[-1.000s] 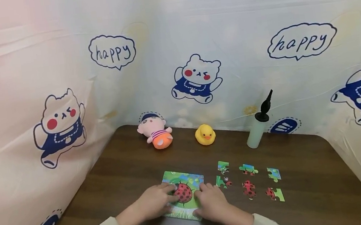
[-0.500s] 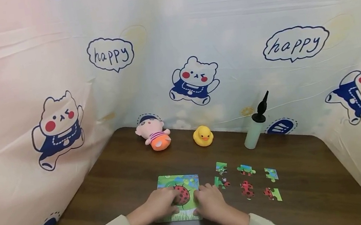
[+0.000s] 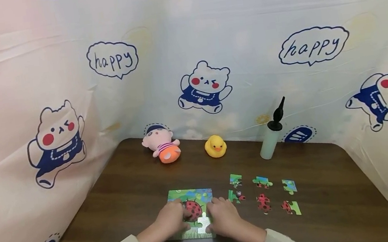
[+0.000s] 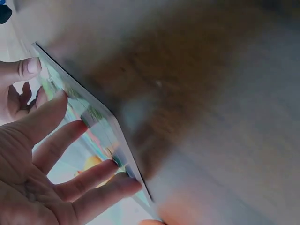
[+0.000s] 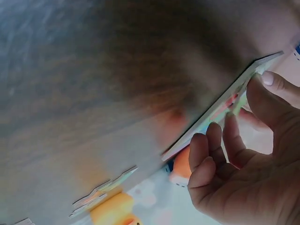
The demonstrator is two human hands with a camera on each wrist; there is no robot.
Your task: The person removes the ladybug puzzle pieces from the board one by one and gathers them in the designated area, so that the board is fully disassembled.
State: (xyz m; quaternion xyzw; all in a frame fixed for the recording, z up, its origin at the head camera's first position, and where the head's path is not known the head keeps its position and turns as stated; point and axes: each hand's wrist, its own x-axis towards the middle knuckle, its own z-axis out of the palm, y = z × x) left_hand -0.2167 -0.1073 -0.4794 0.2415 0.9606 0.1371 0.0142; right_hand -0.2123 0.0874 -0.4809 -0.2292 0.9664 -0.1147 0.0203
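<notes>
A ladybug jigsaw puzzle (image 3: 189, 194) lies flat in its board in front of me. My left hand (image 3: 170, 219) rests on its left part, fingers spread and fingertips touching the picture in the left wrist view. At the right edge is my right hand (image 3: 225, 216). Its thumb and index finger pinch a puzzle piece (image 3: 203, 223) at the lower right, which shows pale and shiny against the picture. In the right wrist view the other fingers of that hand (image 5: 253, 154) are curled beside the board. How far the piece is raised is hard to tell.
Several loose puzzle pieces (image 3: 263, 203) lie in two rows right of the board. Along the back of the brown table (image 3: 318, 170) are a pink plush doll (image 3: 163, 146), a yellow rubber duck (image 3: 216, 146) and a pale green hand pump (image 3: 270, 143). A printed curtain (image 3: 161, 92) hangs behind.
The board has turned slightly and now lies squarer to me. A pale piece shape shows at its lower right, beside my right fingers. The loose pieces keep their arrangement.
</notes>
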